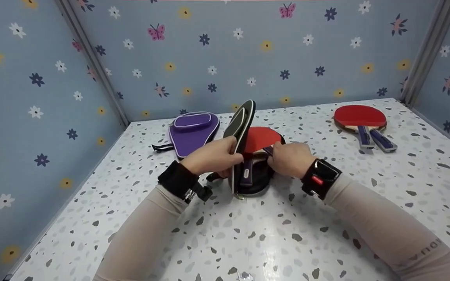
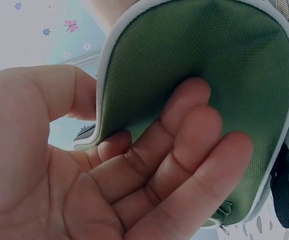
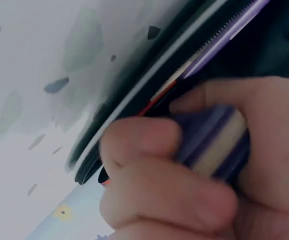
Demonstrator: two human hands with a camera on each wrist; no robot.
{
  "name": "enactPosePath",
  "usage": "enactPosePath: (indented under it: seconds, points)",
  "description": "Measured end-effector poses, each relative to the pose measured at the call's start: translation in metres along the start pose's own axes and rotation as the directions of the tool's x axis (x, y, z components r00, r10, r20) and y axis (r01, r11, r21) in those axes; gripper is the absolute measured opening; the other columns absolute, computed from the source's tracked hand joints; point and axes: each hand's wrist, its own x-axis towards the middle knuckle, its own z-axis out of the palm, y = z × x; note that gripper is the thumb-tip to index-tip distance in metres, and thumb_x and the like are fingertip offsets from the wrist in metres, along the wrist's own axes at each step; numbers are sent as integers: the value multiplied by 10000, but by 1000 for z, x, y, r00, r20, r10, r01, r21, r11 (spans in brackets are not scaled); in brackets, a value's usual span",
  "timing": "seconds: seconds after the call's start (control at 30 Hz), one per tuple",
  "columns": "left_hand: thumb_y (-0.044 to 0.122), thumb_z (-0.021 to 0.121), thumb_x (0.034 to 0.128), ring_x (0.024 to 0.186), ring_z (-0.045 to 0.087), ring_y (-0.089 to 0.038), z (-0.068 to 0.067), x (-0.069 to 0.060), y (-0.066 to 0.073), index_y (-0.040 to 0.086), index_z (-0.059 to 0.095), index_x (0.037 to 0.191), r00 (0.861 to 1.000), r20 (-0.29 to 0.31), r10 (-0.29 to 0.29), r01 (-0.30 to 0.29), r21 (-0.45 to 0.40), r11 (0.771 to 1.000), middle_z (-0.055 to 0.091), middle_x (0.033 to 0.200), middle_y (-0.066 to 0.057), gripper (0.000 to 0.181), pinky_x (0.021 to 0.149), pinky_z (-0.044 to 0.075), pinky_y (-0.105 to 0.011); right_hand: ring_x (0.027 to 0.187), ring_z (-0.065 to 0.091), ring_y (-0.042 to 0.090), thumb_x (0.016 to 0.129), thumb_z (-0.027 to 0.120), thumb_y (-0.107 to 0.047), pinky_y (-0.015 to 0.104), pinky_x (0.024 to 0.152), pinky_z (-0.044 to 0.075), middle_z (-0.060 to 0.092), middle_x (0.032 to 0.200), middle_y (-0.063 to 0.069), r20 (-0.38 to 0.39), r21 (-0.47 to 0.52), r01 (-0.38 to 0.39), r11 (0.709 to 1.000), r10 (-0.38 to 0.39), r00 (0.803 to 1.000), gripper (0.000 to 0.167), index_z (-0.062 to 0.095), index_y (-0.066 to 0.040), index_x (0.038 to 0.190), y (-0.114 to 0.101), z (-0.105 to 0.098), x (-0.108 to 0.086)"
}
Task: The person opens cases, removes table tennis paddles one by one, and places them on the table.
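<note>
A green table tennis paddle case (image 1: 233, 127) with white piping stands unzipped in the middle of the table. My left hand (image 1: 212, 157) pinches the edge of its raised flap (image 2: 224, 75) between thumb and fingers; the other fingers lie along the green cloth. Inside the case is a red paddle (image 1: 262, 137), its purple handle (image 1: 247, 171) pointing towards me. With curled fingers my right hand (image 1: 292, 159) grips a second purple paddle handle (image 3: 217, 142) with a pale stripe, at the case's right side. That second paddle's blade is mostly hidden.
Left of the green case lies a purple paddle case (image 1: 191, 138) with a black strap (image 1: 163, 147). Two overlapping paddles with a red face (image 1: 359, 115) lie at the back right. Patterned walls (image 1: 248, 54) enclose the speckled table (image 1: 248, 238) at the back and sides.
</note>
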Motion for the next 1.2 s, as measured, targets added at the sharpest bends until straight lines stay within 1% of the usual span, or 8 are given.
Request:
enactPosePath:
  seconds: [0.1, 0.2, 0.3, 0.5, 0.67, 0.9, 1.03, 1.2]
  points:
    - [239, 617, 1053, 701, 753, -244, 0, 0, 1, 83, 534, 1046, 1000, 1, 5, -5, 14, 1000, 697, 963, -117, 177, 736, 662, -509, 828, 695, 334, 1144, 498, -375, 537, 735, 615, 659, 871, 160, -4, 0, -5, 1000, 5, 1000, 572, 561, 117, 1428, 3, -6, -3]
    - [245, 616, 1059, 702, 752, -240, -1, -2, 2, 87, 528, 1048, 1000, 2, 7, -7, 25, 1000, 693, 972, -117, 181, 747, 657, -523, 802, 672, 319, 1140, 494, -366, 549, 703, 604, 634, 853, 140, -17, 22, 1, 1000, 0, 1000, 476, 614, 72, 1284, 8, -14, -5]
    - [243, 617, 1062, 700, 755, -241, 0, -2, 2, 85, 525, 1045, 1000, 0, 10, -10, 19, 1000, 695, 974, -120, 184, 748, 660, -527, 810, 676, 333, 1130, 485, -346, 581, 692, 600, 646, 875, 163, -47, 56, 0, 998, 3, 999, 444, 627, 61, 1238, 19, -23, -7]
    - [241, 614, 1059, 696, 759, -239, 1, -1, 2, 88, 516, 1023, 1000, -4, 14, -14, 30, 999, 694, 955, -121, 185, 738, 665, -517, 913, 733, 482, 1152, 439, -365, 664, 765, 601, 711, 1059, 339, -77, 105, -78, 991, 87, 993, 611, 512, 145, 1481, 55, -31, -1]
    - [226, 613, 1068, 695, 751, -237, 2, 0, 2, 87, 521, 1039, 1000, 9, 3, -3, 7, 1000, 682, 972, -127, 169, 746, 667, -517, 967, 714, 535, 1162, 429, -356, 705, 837, 582, 698, 1098, 386, -39, 117, -156, 981, 162, 986, 654, 468, 207, 1493, 91, -22, 9]
    - [215, 612, 1066, 676, 744, -224, 2, 0, 1, 86, 525, 1039, 1000, 11, 1, -1, 0, 1000, 691, 961, -125, 158, 727, 668, -505, 868, 675, 412, 1037, 603, -138, 675, 753, 589, 715, 1174, 310, 58, -43, -77, 996, 79, 995, 346, 734, 99, 1252, 114, -11, 19]
    - [220, 616, 1070, 679, 747, -223, 2, 1, 1, 86, 527, 1044, 1000, 13, -3, 2, 6, 1000, 687, 967, -126, 162, 721, 669, -497, 845, 627, 353, 1036, 600, -143, 594, 712, 552, 712, 1132, 254, 107, -30, -64, 998, 67, 992, 318, 766, 44, 1231, 121, -7, 20]
    - [223, 615, 1070, 676, 745, -216, 3, 2, 1, 88, 528, 1036, 1000, 9, -6, 6, 11, 1000, 679, 968, -120, 164, 710, 668, -481, 849, 609, 352, 1065, 559, -160, 579, 711, 530, 703, 1097, 219, 141, -4, -70, 998, 70, 988, 331, 767, 15, 1255, 126, -3, 22]
